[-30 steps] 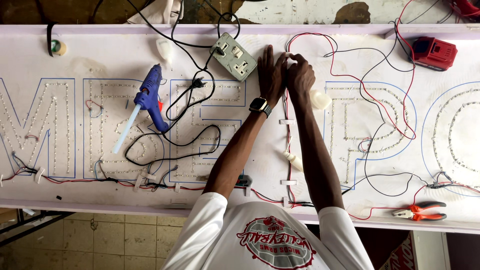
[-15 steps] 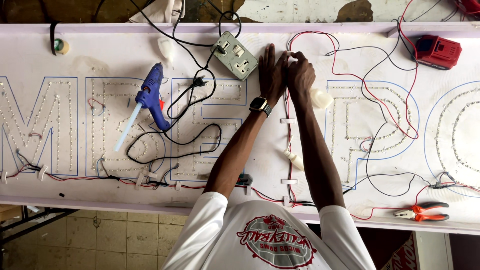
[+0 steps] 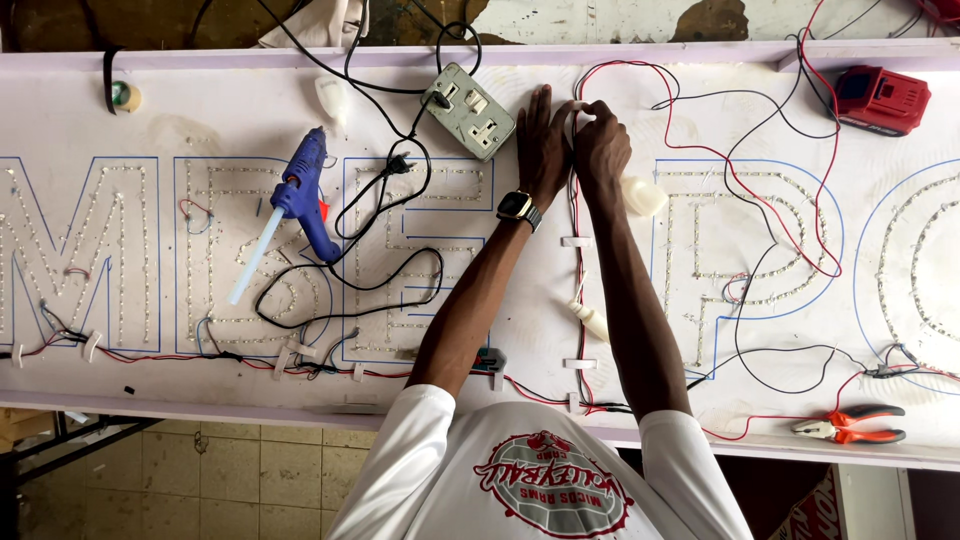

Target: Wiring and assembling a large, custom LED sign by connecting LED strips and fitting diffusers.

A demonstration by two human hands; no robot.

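Observation:
My left hand (image 3: 543,150), with a black watch on its wrist, lies flat on the white sign board (image 3: 250,110) near the far edge, fingers stretched out. Touching it on the right, my right hand (image 3: 602,148) pinches a small white tape strip (image 3: 582,106) over the red and black wire pair (image 3: 576,205). That wire pair runs down the board between my forearms. More white tape strips (image 3: 577,241) hold it down. A small white glue bottle (image 3: 590,320) lies beside the wire.
A blue glue gun (image 3: 300,195) lies left of my arms. A grey socket box (image 3: 468,110) with black cords sits by my left hand, and a white bottle (image 3: 642,196) by my right wrist. A red battery pack (image 3: 880,98) is far right; orange pliers (image 3: 850,425) lie near right.
Both hands stay at the same spot on the wire; only the fingertips shift a little.

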